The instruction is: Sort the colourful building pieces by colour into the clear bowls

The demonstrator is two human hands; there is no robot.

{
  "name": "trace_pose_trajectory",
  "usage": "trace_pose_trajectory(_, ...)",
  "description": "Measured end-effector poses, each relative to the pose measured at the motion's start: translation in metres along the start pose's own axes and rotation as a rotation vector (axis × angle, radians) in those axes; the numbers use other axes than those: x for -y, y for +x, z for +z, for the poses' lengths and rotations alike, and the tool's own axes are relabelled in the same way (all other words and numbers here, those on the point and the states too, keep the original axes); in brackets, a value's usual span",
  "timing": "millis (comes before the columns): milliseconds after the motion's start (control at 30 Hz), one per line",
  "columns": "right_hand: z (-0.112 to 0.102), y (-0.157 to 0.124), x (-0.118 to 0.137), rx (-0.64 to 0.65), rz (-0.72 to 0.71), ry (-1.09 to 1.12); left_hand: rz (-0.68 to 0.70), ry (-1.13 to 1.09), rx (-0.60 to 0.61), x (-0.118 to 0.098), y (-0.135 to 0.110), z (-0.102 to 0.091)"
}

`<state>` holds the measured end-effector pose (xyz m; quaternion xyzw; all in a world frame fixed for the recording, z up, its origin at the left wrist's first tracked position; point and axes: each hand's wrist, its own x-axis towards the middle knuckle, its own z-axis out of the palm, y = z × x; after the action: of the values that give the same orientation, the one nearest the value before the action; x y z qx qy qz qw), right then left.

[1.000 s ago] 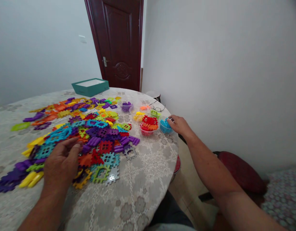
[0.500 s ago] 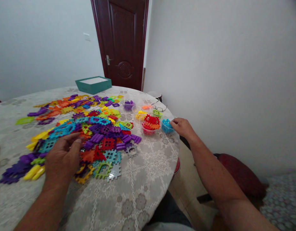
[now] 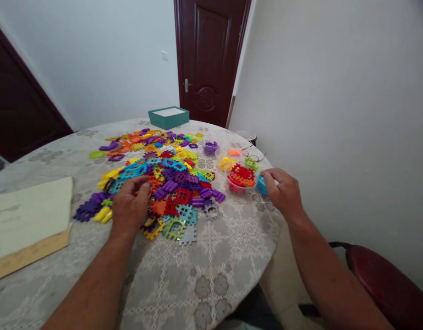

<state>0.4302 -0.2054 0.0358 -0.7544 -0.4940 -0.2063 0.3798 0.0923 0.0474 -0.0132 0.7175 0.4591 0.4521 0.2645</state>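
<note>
My left hand [image 3: 130, 206] is at the near left edge of a heap of colourful plastic interlocking building pieces [image 3: 182, 197]. Its fingers curl toward the thumb, and a bit of orange shows between them; whether that piece is gripped or lies behind is unclear. At the table's right edge, my right hand [image 3: 282, 189] hovers at a small clear bowl of blue pieces [image 3: 261, 185], partly covering it. Its thumb and bent fingers are apart, with nothing visible between them. Beside that bowl stands another heaped with red and orange pieces [image 3: 242, 176].
Further bowls hold purple pieces [image 3: 210, 147], yellow pieces [image 3: 228, 161] and green pieces [image 3: 251, 163]. Eyeglasses [image 3: 254, 156] lie near them. A green box [image 3: 168, 119] stands at the back. Pale board [image 3: 29, 215] lies at left; a red chair [image 3: 386, 279] stands at right.
The view has swung left, bringing in the pale board and a second door. My right hand has drawn slightly back over the blue bowl, its thumb parting from the fingers. The left stays by the heap.
</note>
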Motion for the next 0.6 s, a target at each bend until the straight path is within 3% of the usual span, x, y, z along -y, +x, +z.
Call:
trace_pose_trajectory(100, 0.015, 0.006, 0.044, 0.083, -0.101, 0.143, -0.028, -0.058, -0.021, -0.001, 0.000, 0.001)
trace_pose_trajectory(233, 0.055, 0.015, 0.084, 0.273, -0.156, 0.241, -0.025, -0.059, -0.026, -0.004, -0.001, 0.001)
trace_pose_trajectory(400, 0.118, 0.035, 0.106, 0.554, -0.218, 0.143, -0.031, -0.030, -0.034, -0.003, -0.002, 0.002)
trace_pose_trajectory(600, 0.178, 0.071, 0.112, 0.634, -0.046, -0.005, -0.016, -0.019, 0.004, -0.003, -0.004, 0.002)
